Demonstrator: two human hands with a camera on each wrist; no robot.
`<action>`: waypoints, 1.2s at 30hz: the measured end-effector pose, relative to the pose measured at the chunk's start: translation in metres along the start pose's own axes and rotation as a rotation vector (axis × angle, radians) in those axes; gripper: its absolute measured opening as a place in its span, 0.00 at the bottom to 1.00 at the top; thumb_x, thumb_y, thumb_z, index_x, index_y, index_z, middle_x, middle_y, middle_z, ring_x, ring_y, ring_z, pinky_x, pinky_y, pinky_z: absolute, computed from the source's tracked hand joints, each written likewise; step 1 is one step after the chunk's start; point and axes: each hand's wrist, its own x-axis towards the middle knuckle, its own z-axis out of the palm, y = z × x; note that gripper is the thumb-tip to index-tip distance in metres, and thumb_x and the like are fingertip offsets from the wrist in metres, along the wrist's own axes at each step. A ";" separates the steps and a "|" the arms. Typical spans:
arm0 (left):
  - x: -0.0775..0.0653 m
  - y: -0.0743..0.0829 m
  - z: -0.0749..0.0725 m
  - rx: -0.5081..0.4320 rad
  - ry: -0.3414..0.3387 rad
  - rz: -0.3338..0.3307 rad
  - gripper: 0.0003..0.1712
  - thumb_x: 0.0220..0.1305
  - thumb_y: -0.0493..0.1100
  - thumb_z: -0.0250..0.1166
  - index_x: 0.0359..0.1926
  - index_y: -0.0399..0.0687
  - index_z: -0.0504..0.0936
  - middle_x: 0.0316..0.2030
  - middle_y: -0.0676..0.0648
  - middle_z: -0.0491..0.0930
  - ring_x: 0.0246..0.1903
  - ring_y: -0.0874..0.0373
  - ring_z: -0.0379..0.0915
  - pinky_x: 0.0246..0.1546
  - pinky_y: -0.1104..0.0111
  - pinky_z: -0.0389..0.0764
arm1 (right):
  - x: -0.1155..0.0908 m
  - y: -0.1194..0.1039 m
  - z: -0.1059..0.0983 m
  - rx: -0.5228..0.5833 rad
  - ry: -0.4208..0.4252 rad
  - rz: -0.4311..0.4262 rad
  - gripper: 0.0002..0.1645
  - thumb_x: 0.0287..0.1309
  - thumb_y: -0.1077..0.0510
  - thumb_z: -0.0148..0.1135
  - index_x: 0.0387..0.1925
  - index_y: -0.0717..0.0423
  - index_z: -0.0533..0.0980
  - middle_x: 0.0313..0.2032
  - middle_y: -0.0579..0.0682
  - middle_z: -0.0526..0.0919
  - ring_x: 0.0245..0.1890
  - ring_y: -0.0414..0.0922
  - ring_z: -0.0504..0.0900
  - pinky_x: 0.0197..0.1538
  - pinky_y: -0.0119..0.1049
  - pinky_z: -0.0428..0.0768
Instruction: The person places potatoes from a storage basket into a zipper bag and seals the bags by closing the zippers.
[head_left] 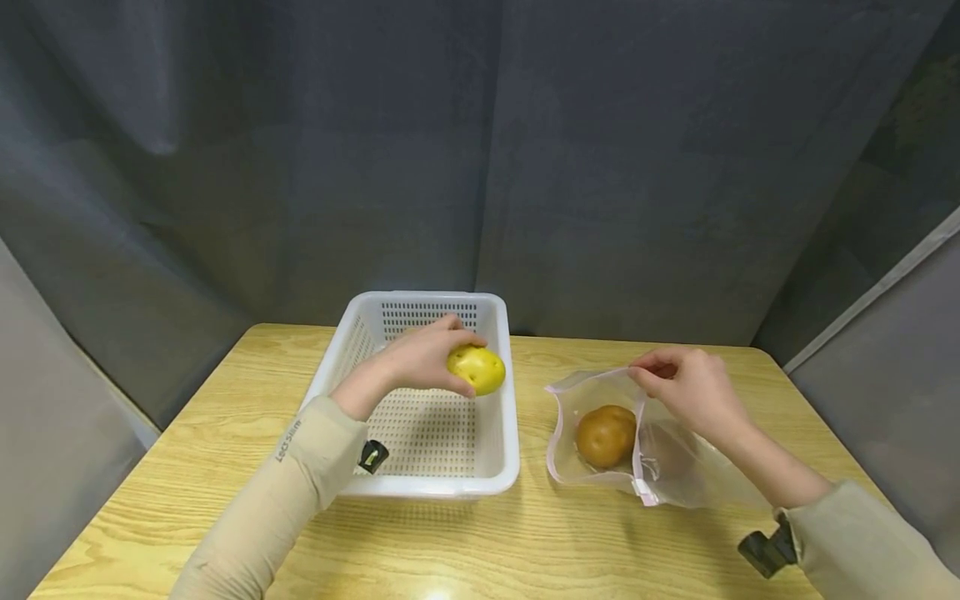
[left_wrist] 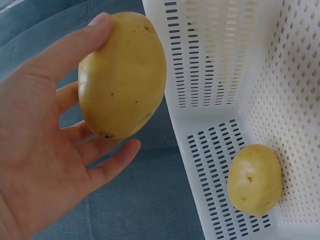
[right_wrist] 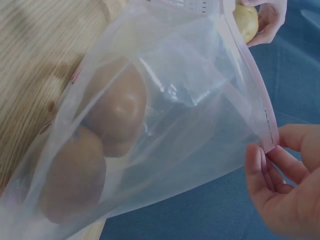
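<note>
Beige sleeves [head_left: 247, 508] come nearest to our head camera, each with a small black device [head_left: 372, 456] at the wrist. With our left hand [head_left: 423, 358] we hold a yellow potato [head_left: 480, 369], thumb and fingers curled round it, raised above the white basket [head_left: 513, 433] near its right wall. Our left wrist view shows another potato [left_wrist: 255, 180] on the basket floor, in a corner. With the thumb and fingertips of our right hand [head_left: 693, 387] we pinch the pink-edged rim of a translucent zip bag [right_wrist: 200, 150], whose mouth gapes towards the basket. Inside the bag we see two brownish potatoes: one [head_left: 606, 435] near the mouth, the other [right_wrist: 75, 175] deeper, blurred by the plastic. Basket and bag rest apart on our wood-grain table [head_left: 555, 550], the bag to the right, with a dark curtain [head_left: 615, 167] behind.
</note>
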 end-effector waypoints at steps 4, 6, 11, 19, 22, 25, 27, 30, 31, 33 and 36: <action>-0.001 0.001 -0.002 -0.006 0.008 0.010 0.38 0.41 0.58 0.71 0.57 0.62 0.72 0.44 0.55 0.66 0.36 0.62 0.66 0.34 0.69 0.69 | 0.000 -0.001 -0.001 0.004 0.009 0.002 0.11 0.54 0.52 0.60 0.33 0.55 0.82 0.30 0.51 0.84 0.26 0.40 0.79 0.27 0.32 0.75; -0.001 0.002 -0.003 -0.010 0.010 0.014 0.38 0.41 0.58 0.72 0.57 0.62 0.72 0.43 0.55 0.66 0.36 0.62 0.66 0.34 0.69 0.69 | 0.001 -0.001 -0.001 0.010 0.010 0.003 0.12 0.54 0.52 0.60 0.33 0.55 0.82 0.30 0.51 0.84 0.25 0.40 0.79 0.27 0.31 0.75; -0.002 0.006 -0.004 0.016 0.010 0.028 0.38 0.41 0.59 0.71 0.57 0.64 0.71 0.43 0.56 0.66 0.35 0.63 0.66 0.33 0.70 0.68 | 0.001 -0.001 -0.001 0.023 0.009 0.012 0.13 0.55 0.50 0.60 0.33 0.56 0.81 0.30 0.52 0.83 0.24 0.39 0.79 0.27 0.31 0.75; -0.003 0.013 -0.005 0.037 0.037 0.073 0.38 0.41 0.60 0.70 0.57 0.63 0.72 0.45 0.56 0.66 0.36 0.64 0.67 0.31 0.70 0.69 | 0.001 -0.002 -0.003 0.030 0.019 0.010 0.13 0.55 0.50 0.60 0.33 0.56 0.81 0.28 0.51 0.83 0.23 0.40 0.78 0.26 0.31 0.75; -0.004 0.015 -0.005 0.044 0.047 0.081 0.38 0.41 0.60 0.71 0.57 0.63 0.72 0.46 0.55 0.66 0.36 0.64 0.67 0.31 0.70 0.70 | 0.002 -0.003 -0.004 0.041 0.038 0.002 0.13 0.55 0.51 0.60 0.32 0.56 0.81 0.26 0.51 0.83 0.22 0.42 0.79 0.25 0.30 0.74; -0.004 0.017 -0.005 0.052 0.054 0.087 0.37 0.40 0.60 0.70 0.56 0.64 0.72 0.46 0.55 0.66 0.36 0.64 0.68 0.31 0.70 0.70 | 0.003 -0.003 -0.005 0.044 0.055 0.002 0.12 0.54 0.51 0.60 0.32 0.56 0.81 0.25 0.50 0.83 0.22 0.44 0.79 0.23 0.30 0.74; -0.004 0.019 -0.004 0.047 0.056 0.096 0.37 0.41 0.60 0.71 0.56 0.64 0.72 0.46 0.55 0.67 0.37 0.64 0.68 0.32 0.70 0.70 | 0.003 -0.004 -0.007 0.042 0.053 0.009 0.13 0.54 0.51 0.60 0.32 0.56 0.81 0.25 0.50 0.83 0.22 0.45 0.79 0.23 0.30 0.73; -0.005 0.022 -0.003 0.029 0.063 0.117 0.37 0.41 0.60 0.71 0.56 0.63 0.73 0.46 0.55 0.67 0.37 0.64 0.67 0.33 0.71 0.70 | 0.004 -0.004 -0.008 0.036 0.043 0.015 0.14 0.55 0.49 0.60 0.32 0.56 0.81 0.25 0.50 0.83 0.23 0.45 0.79 0.23 0.31 0.74; -0.005 0.023 -0.003 0.022 0.065 0.126 0.37 0.41 0.60 0.71 0.56 0.62 0.73 0.46 0.55 0.67 0.38 0.64 0.67 0.34 0.70 0.70 | 0.004 -0.005 -0.008 0.036 0.040 0.015 0.14 0.55 0.49 0.60 0.33 0.56 0.81 0.25 0.50 0.83 0.23 0.45 0.79 0.24 0.31 0.74; -0.005 0.026 -0.003 0.020 0.068 0.139 0.37 0.41 0.60 0.71 0.56 0.62 0.73 0.46 0.55 0.67 0.39 0.64 0.67 0.35 0.71 0.70 | 0.004 -0.005 -0.009 0.035 0.039 0.012 0.14 0.55 0.49 0.59 0.33 0.56 0.81 0.26 0.51 0.83 0.23 0.44 0.79 0.24 0.31 0.74; -0.005 0.031 -0.003 0.030 0.068 0.150 0.38 0.41 0.61 0.71 0.57 0.62 0.72 0.47 0.55 0.67 0.40 0.64 0.67 0.37 0.71 0.70 | 0.005 -0.006 -0.009 0.037 0.048 0.004 0.14 0.55 0.49 0.59 0.33 0.55 0.81 0.26 0.51 0.83 0.22 0.41 0.78 0.23 0.31 0.73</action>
